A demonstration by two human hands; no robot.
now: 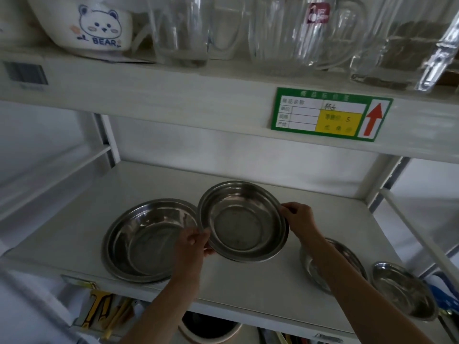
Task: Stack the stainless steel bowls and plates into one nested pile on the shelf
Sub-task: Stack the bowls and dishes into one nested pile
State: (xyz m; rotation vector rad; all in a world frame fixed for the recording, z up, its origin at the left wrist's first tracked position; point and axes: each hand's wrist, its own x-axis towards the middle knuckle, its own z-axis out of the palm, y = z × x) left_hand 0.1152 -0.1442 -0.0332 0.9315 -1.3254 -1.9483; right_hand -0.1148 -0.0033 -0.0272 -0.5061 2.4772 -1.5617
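White metal shelf (74,234) fills your view; glassware and a white ceramic bear bowl (82,26) sit on the tier above, a green price label (330,115) on that tier's edge. You hold a round stainless steel dish (242,220) tilted above the shelf, left hand (193,244) pinching its near-left rim, right hand (300,219) pinching its right rim. It overlaps the right edge of a large shallow stainless steel plate pile (146,240) resting on the shelf. Two smaller steel bowls on the right: one (310,266) under your right forearm, one (403,290) at the shelf's front corner.
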